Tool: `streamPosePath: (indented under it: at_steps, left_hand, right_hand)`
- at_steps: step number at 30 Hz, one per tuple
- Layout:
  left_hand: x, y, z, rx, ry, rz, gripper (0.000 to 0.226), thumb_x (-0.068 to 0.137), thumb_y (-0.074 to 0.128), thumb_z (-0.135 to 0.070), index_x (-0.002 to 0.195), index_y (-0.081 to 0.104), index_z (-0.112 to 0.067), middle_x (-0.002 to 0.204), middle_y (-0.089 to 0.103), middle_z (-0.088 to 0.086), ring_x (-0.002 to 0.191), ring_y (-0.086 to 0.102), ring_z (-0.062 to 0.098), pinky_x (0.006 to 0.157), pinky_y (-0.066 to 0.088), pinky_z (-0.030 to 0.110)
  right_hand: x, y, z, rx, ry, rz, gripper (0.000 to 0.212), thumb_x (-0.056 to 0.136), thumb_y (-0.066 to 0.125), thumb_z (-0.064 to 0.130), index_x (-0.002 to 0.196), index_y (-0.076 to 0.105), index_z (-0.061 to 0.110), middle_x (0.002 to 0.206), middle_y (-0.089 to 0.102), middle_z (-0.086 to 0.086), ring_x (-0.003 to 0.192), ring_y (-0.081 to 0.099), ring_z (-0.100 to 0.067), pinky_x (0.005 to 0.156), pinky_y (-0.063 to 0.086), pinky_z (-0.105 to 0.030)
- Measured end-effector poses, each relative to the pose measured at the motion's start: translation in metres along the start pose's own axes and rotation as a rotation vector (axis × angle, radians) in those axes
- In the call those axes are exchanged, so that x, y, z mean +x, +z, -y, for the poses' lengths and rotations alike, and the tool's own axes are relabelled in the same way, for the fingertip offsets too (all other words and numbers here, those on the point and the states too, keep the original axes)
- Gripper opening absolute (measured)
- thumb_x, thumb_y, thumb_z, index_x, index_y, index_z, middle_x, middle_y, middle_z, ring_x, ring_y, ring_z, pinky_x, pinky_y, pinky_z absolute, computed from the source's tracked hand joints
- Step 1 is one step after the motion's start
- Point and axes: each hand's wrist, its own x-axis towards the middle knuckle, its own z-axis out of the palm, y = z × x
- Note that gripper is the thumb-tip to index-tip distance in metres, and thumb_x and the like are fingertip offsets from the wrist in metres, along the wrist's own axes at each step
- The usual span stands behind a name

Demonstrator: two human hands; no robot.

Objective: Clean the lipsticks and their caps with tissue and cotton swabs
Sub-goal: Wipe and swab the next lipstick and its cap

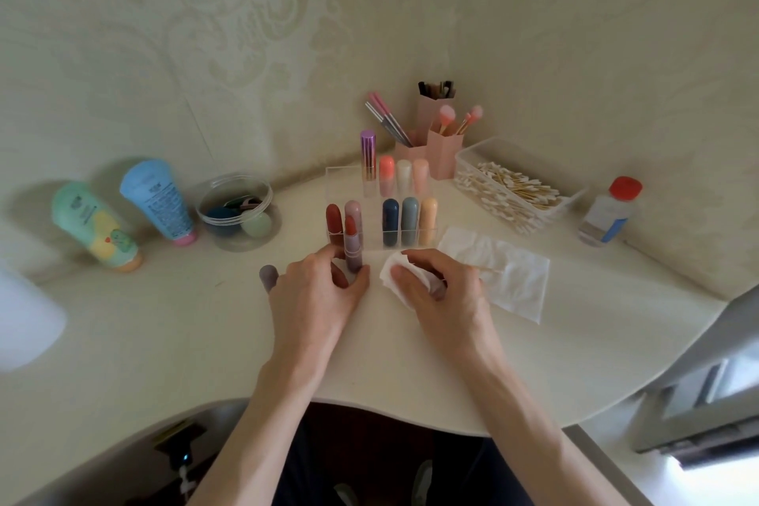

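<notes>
Cream bench (172,341) is carrying all items. Left hand (316,292) is gripping an uncapped lipstick (352,253) upright near the bench middle. Right hand (443,298) is pinching a crumpled tissue (389,274) just beside it. Mauve cap (268,276) is sitting just left of the left hand. Behind, a clear organizer (341,185) is holding capped lipsticks (390,222). Cotton swabs (509,189) are filling a tray toward the far right edge.

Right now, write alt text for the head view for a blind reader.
The person's left hand grips an uncapped red lipstick in a mauve tube upright while the right hand holds a crumpled white tissue beside it. Behind stand a clear acrylic organiser of lipsticks and a clear plastic box of cotton swabs.
</notes>
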Motion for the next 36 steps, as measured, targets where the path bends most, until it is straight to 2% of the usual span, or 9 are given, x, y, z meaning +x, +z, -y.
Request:
streamPosePath:
  at_steps: [6,12,17,20,22,25,30,33,36]
  left_hand:
    - [-0.003,0.002,0.005,-0.071,0.008,-0.024,0.025,0.084,0.075,-0.054,0.092,0.072,-0.031,0.061,0.061,-0.015,0.065,0.057,0.011,0.081,0.053,0.046]
    - [-0.003,0.003,0.008,-0.119,0.017,-0.034,0.028,0.084,0.078,-0.050,0.101,0.076,-0.028,0.066,0.066,-0.013,0.072,0.067,0.013,0.073,0.054,0.038]
    - [-0.005,0.001,0.011,-0.158,0.035,-0.051,0.034,0.083,0.081,-0.048,0.109,0.075,-0.026,0.068,0.065,-0.014,0.068,0.063,0.005,0.078,0.055,0.044]
    - [-0.014,-0.009,0.017,-0.152,0.050,-0.103,0.039,0.082,0.081,-0.048,0.114,0.073,-0.028,0.072,0.063,-0.015,0.068,0.056,-0.001,0.071,0.051,0.033]
    - [-0.023,-0.022,0.024,-0.145,0.099,-0.172,0.036,0.085,0.080,-0.041,0.115,0.074,-0.023,0.075,0.061,-0.015,0.065,0.056,0.003,0.065,0.046,0.026]
    - [-0.029,-0.038,0.039,-0.084,0.158,-0.331,0.023,0.091,0.074,-0.026,0.112,0.074,-0.016,0.082,0.061,-0.009,0.068,0.054,0.011,0.069,0.041,0.021]
    - [-0.019,-0.037,0.066,0.014,0.136,-0.363,0.035,0.093,0.074,-0.026,0.126,0.070,-0.017,0.119,0.062,0.004,0.107,0.058,0.026,0.087,0.049,0.037]
    - [-0.013,-0.034,0.079,0.001,0.151,-0.266,0.038,0.093,0.074,-0.032,0.126,0.071,-0.013,0.119,0.069,0.005,0.107,0.065,0.028,0.090,0.051,0.044]
    - [-0.012,-0.033,0.084,0.025,0.143,-0.235,0.025,0.093,0.073,-0.028,0.116,0.075,-0.017,0.103,0.071,-0.003,0.094,0.066,0.026,0.082,0.048,0.038]
  right_hand:
    - [0.000,0.000,-0.003,-0.014,0.009,0.003,0.011,0.095,0.077,0.034,0.104,0.073,0.039,0.093,0.073,0.026,0.093,0.066,0.003,0.074,0.048,-0.012]
    - [0.001,0.000,-0.008,-0.038,0.033,0.006,0.017,0.095,0.075,0.037,0.112,0.075,0.033,0.097,0.075,0.017,0.092,0.067,-0.002,0.078,0.052,-0.022]
    - [0.001,0.000,-0.008,-0.048,0.037,0.009,0.018,0.095,0.074,0.037,0.113,0.076,0.032,0.098,0.076,0.015,0.093,0.068,-0.003,0.079,0.054,-0.024]
    - [0.002,0.001,-0.011,-0.040,0.036,0.024,0.018,0.096,0.072,0.039,0.113,0.075,0.032,0.097,0.076,0.013,0.093,0.069,-0.005,0.079,0.054,-0.027]
    - [0.002,0.002,-0.012,-0.042,0.027,0.041,0.016,0.098,0.067,0.038,0.110,0.076,0.032,0.090,0.075,0.009,0.084,0.067,-0.009,0.074,0.053,-0.031]
    - [0.002,0.001,-0.012,-0.081,-0.004,0.056,0.016,0.104,0.061,0.029,0.095,0.073,0.024,0.070,0.060,0.005,0.064,0.049,-0.013,0.060,0.038,-0.031]
    - [0.003,0.002,-0.005,-0.041,-0.007,0.098,0.028,0.097,0.053,0.022,0.113,0.072,0.034,0.083,0.069,-0.004,0.077,0.060,-0.025,0.067,0.047,-0.034]
    - [0.003,0.001,-0.004,-0.045,0.006,0.109,0.038,0.090,0.058,0.009,0.114,0.073,0.034,0.089,0.074,0.001,0.081,0.065,-0.021,0.071,0.054,-0.039]
    - [0.002,-0.002,0.000,0.001,-0.010,0.113,0.041,0.087,0.060,0.003,0.116,0.074,0.028,0.087,0.076,0.003,0.080,0.070,-0.015,0.070,0.058,-0.038]
